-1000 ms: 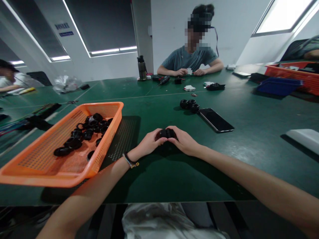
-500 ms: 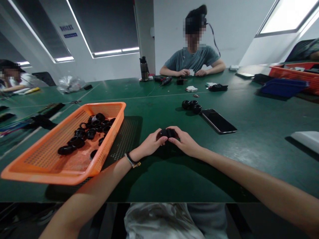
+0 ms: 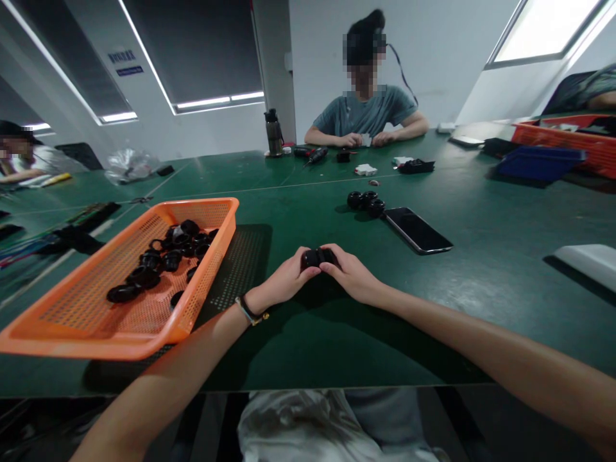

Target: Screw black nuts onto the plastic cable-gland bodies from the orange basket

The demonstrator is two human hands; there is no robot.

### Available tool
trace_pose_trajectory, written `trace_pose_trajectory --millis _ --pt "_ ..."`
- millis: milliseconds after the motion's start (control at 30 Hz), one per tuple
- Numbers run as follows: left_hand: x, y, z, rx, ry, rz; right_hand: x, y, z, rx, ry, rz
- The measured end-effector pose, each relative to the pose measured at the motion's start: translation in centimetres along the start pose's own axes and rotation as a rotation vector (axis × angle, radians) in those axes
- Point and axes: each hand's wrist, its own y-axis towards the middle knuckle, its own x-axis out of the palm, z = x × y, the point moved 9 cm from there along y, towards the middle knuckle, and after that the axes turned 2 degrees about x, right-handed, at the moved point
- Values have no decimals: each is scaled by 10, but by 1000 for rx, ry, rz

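Between my two hands, just over the green table (image 3: 308, 346), is a black round plastic fitting (image 3: 312, 258) with ridged edges. My left hand (image 3: 285, 277) pinches its left side, fingers behind and thumb in front. From the other side my right hand (image 3: 356, 276) grips it the same way, and the thumbs almost meet. Fingers cover part of the fitting, so whether it is one piece or two joined I cannot tell. An orange perforated basket (image 3: 176, 330) to my left holds several loose black fittings (image 3: 144, 276). Beyond my right hand sits a small cluster of black fittings (image 3: 369, 202).
A phone (image 3: 418, 231) lies right of the cluster. Farther back are a power drill (image 3: 315, 156), a bottle (image 3: 273, 133), white parts (image 3: 366, 169) and a blue bin (image 3: 539, 163). A co-worker (image 3: 366, 115) sits opposite. A white object (image 3: 591, 266) is at far right.
The whole view has shifted slightly left. My thumbs have moved a little closer together on the fitting, and both hands keep their hold on it.
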Motion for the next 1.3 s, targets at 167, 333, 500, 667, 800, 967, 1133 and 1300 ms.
trace_pose_trajectory --millis 167,333,500,667,800,967,1133,1300 --pt "-3 -1 -1 -21 101 -8 6 0 1 48 116 -37" --pt "-7 0 -2 -1 70 55 6 1 2 29 166 -35" --pt "6 4 -6 52 -283 -13 -6 1 -5 -105 -12 50" --pt "11 4 -7 35 -304 -41 -6 -2 -7 -203 -101 65" --pt "12 1 -3 22 -294 -41 -5 -3 -4 -201 -108 73" --pt "9 -1 3 50 -258 -10 -4 -4 -5 -177 -82 75" --pt "1 -2 9 86 -148 39 -5 -5 -6 -129 -24 76" --pt "-4 -4 14 123 -15 79 -5 -6 -5 -61 60 65"
